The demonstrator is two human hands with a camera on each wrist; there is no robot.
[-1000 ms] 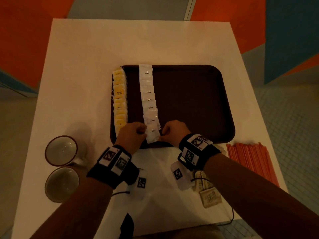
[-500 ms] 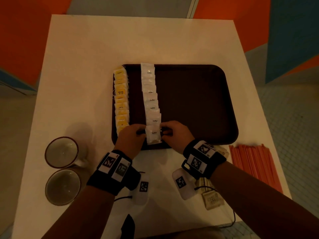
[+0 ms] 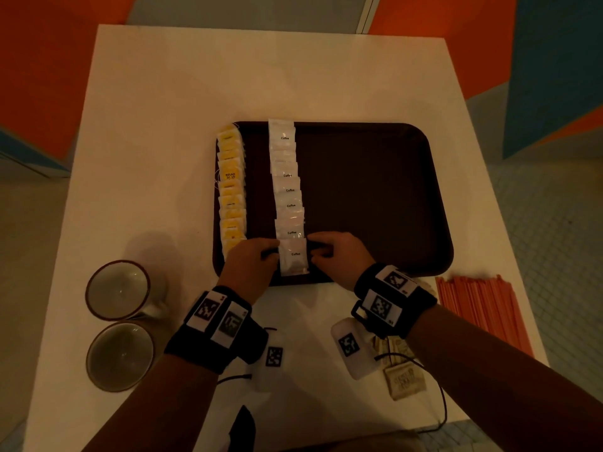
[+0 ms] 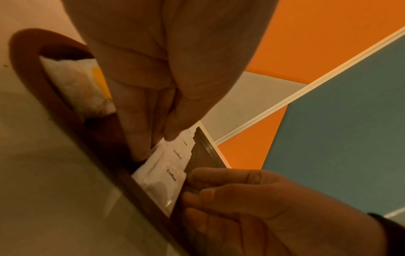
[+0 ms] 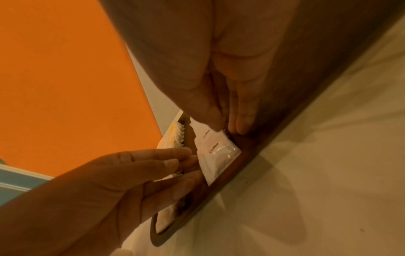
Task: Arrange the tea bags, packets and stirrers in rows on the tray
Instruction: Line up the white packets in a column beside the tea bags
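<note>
A dark brown tray lies mid-table. Yellow tea bags form a row along its left side, and white coffee packets overlap in a second row beside them. The nearest coffee packet lies flat at the row's near end, by the tray's front rim. My left hand touches its left edge with straight fingers, thumb tip on top. My right hand touches its right edge likewise. Orange stirrers lie in a pile right of the tray.
Two cups stand at the near left of the white table. Brown packets lie under my right wrist near the front edge. The tray's right half is bare.
The nearest coffee packet went from slightly tilted between my fingers to lying straight in line with the row. Both hands stayed at its sides.
</note>
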